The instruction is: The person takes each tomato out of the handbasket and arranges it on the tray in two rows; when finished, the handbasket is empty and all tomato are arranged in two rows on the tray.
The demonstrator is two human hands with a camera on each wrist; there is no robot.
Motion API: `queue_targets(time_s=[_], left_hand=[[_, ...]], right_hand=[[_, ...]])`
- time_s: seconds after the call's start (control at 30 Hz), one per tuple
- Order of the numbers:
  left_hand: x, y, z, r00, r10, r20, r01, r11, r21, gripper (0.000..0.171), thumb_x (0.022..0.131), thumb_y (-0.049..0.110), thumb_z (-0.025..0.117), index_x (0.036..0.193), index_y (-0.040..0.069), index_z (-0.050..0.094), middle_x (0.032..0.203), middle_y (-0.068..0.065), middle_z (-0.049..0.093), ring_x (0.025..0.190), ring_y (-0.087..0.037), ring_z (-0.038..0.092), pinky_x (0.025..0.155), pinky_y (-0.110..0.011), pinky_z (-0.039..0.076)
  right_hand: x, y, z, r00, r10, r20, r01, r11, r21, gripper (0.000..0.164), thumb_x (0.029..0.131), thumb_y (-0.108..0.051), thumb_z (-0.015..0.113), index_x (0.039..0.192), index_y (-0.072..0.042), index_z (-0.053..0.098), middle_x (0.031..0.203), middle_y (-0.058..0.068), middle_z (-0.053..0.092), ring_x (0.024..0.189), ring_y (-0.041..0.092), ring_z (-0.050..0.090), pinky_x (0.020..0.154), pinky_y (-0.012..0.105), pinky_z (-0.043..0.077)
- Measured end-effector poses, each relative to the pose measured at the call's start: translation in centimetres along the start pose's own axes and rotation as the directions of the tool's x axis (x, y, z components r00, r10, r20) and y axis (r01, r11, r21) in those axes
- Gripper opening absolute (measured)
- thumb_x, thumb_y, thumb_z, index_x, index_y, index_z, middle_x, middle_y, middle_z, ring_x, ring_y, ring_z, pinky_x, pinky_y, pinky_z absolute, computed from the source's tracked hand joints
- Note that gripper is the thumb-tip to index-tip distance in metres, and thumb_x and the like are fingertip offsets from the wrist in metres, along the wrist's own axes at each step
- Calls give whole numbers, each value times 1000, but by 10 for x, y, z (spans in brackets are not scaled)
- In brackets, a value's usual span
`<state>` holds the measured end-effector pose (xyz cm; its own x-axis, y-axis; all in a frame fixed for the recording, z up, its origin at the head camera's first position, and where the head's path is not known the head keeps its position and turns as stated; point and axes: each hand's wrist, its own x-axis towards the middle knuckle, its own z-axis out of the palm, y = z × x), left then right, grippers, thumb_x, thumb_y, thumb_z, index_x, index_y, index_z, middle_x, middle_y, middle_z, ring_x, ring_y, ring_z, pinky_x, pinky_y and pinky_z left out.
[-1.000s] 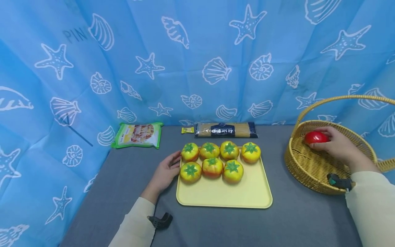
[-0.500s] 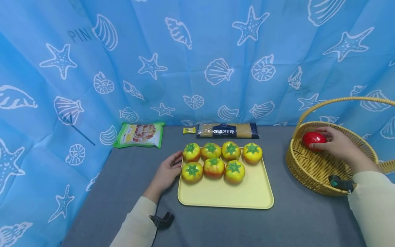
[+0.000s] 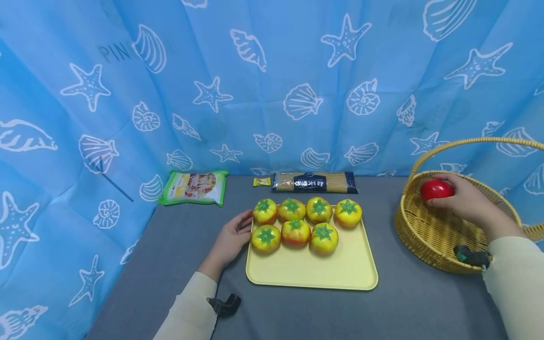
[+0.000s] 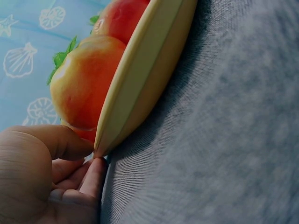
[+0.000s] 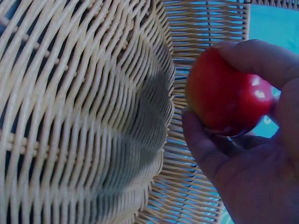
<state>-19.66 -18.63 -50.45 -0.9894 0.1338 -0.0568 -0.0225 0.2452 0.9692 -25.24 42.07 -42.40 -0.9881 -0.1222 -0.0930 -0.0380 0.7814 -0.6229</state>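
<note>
In the head view, my right hand [image 3: 461, 198] holds a shiny red round fruit [image 3: 437, 189] within the rim of the wicker basket [image 3: 401, 226]. The right wrist view shows thumb and fingers curled round this fruit [image 5: 226, 93], close over the woven bottom. My left hand [image 3: 229, 238] is at the left edge of a pale yellow tray [image 3: 314, 274]; in the left wrist view, thumb and finger pinch the tray's rim [image 4: 135, 79]. Several yellow-and-red toy tomatoes [image 3: 323, 238] with green leaf tops sit in two rows on the tray's far half.
Behind the tray lie a pack of spaghetti [image 3: 314, 182], a small yellow packet [image 3: 261, 182] and a green-edged food bag [image 3: 194, 188]. The basket's tall handle [image 3: 476, 140] arches over it. A blue shell-print curtain [image 3: 272, 85] hangs behind the grey table [image 3: 182, 255].
The right hand with the red fruit has shifted slightly over the basket, dipping and rising again. The left hand stays at the tray's edge, and the view has tilted slightly.
</note>
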Motion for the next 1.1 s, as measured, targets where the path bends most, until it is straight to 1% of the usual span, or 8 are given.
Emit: queue_targets(time_s=[0.2, 0.37, 0.43, 0.6, 0.8, 0.97, 1.1], left_hand=[[0, 0, 1, 1000, 5, 1, -5, 1000, -8, 72, 95, -7, 59, 165, -1, 42, 161, -21, 51, 143, -34, 56, 116, -42, 49], [1, -3, 0, 1000, 11, 1, -11, 1000, -13, 72, 96, -8, 59, 165, -1, 42, 161, -22, 51, 143, -34, 55, 116, -42, 49], [1, -4, 0, 1000, 15, 4, -15, 1000, -15, 72, 95, -8, 59, 165, -1, 42, 161, -22, 51, 144, -35, 55, 116, -43, 49], [0, -4, 0, 1000, 20, 5, -20, 1000, -22, 72, 95, -8, 59, 165, -2, 42, 161, -23, 51, 144, -35, 54, 116, -43, 49], [1, -5, 1, 1000, 15, 7, -14, 1000, -21, 72, 95, -8, 59, 165, -2, 42, 161, -23, 50, 144, -35, 54, 117, -43, 48], [0, -4, 1, 1000, 15, 5, -15, 1000, -25, 71, 95, -8, 59, 164, -3, 42, 161, -24, 50, 144, -36, 54, 117, -44, 48], [0, -3, 1, 1000, 17, 6, -17, 1000, -25, 72, 95, -8, 59, 165, -3, 42, 161, -24, 50, 144, -36, 54, 117, -43, 48]], right_hand=[[-4, -15, -9, 1000, -10, -7, 10, 1000, 20, 82, 104, -16, 75, 158, 16, 22, 141, 50, 39, 123, 69, 47, 81, 47, 60], [-10, -26, -15, 999, -31, -28, 32, 999, 40, 85, 104, -16, 75, 165, 9, 21, 141, 48, 39, 124, 67, 47, 74, 30, 56], [-13, -30, -17, 999, -39, -34, 40, 998, 41, 86, 105, -17, 75, 167, 7, 21, 140, 46, 42, 123, 64, 48, 71, 26, 56], [-22, -42, -21, 997, -54, -55, 55, 998, 28, 84, 104, -19, 76, 166, 8, 25, 137, 43, 45, 121, 62, 50, 69, 24, 56], [-34, -53, -19, 997, -60, -50, 62, 998, 32, 87, 104, -25, 77, 166, 7, 25, 139, 41, 44, 121, 59, 48, 67, 27, 58], [-42, -61, -13, 993, -90, -77, 93, 995, 33, 84, 102, -21, 80, 163, 7, 29, 140, 39, 44, 119, 57, 48, 66, 25, 58], [-49, -67, -7, 989, -89, -115, 98, 993, 72, 85, 101, -18, 81, 163, 6, 28, 142, 39, 42, 118, 58, 47, 65, 24, 58]])
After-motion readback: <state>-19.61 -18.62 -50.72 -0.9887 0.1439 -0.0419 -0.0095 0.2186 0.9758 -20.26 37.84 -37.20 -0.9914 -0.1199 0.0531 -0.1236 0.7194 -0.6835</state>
